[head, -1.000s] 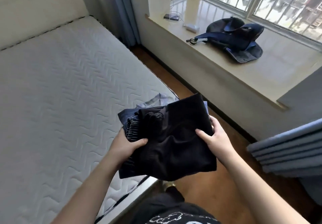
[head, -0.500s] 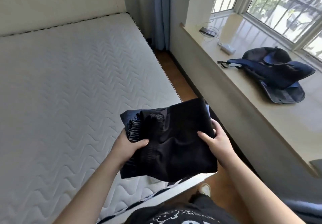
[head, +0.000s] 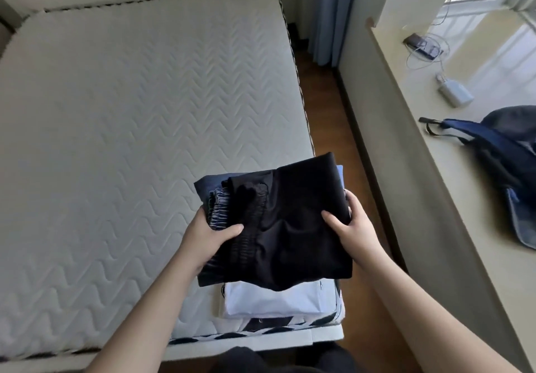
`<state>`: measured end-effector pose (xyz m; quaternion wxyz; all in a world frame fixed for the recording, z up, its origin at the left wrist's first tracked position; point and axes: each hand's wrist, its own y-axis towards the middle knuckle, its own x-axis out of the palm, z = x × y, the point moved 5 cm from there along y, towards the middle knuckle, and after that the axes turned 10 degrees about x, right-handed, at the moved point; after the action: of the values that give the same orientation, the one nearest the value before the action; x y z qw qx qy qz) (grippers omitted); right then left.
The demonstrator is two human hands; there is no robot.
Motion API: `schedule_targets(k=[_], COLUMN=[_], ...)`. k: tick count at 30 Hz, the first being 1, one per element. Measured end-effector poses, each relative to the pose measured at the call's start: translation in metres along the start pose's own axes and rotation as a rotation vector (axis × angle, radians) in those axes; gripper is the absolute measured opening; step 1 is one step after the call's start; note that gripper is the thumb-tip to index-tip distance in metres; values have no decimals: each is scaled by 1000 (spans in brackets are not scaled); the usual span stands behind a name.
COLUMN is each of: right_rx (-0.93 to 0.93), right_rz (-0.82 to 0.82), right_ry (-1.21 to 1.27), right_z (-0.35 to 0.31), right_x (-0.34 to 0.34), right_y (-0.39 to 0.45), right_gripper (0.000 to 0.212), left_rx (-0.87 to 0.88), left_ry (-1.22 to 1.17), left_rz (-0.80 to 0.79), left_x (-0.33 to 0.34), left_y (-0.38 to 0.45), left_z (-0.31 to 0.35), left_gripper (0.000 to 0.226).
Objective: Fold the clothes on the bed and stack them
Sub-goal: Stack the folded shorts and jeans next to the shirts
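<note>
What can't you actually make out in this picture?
- Head view: the folded white garment is mostly covered by the black folded garment.
- Fingers of the left hand and right hand are hidden beneath the bundle.
- The dark blue backpack is cut off by the right edge.

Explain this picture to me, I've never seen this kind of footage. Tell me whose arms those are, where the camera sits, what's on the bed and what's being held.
There is no machine here: a person wears a camera on the head, looking down at their own bare arms. The left hand and right hand each grip one side of a stack of folded dark clothes, black on top. Beneath it, folded white clothing lies at the corner of the bare quilted mattress. On the window ledge to the right sit a blue bag, a phone and a charger.
</note>
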<state>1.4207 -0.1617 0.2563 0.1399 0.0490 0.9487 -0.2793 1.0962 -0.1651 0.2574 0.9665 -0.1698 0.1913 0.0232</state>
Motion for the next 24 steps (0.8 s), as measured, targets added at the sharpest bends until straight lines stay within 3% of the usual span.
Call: schedule_targets(k=[13, 19, 24], right_rx=[74, 38, 27], right_rz=[-149, -95, -30], right_ry=[54, 64, 113], right_z=[26, 25, 43], right_x=[40, 66, 84], right_y=[116, 207, 279], right_gripper=[71, 67, 65], left_rx=[-104, -138, -138], left_ry=[-48, -166, -207], left_rz=[110, 124, 40], left_x=[18, 22, 43], left_y=[104, 179, 263], left_z=[-46, -70, -92], left_gripper=[73, 67, 54])
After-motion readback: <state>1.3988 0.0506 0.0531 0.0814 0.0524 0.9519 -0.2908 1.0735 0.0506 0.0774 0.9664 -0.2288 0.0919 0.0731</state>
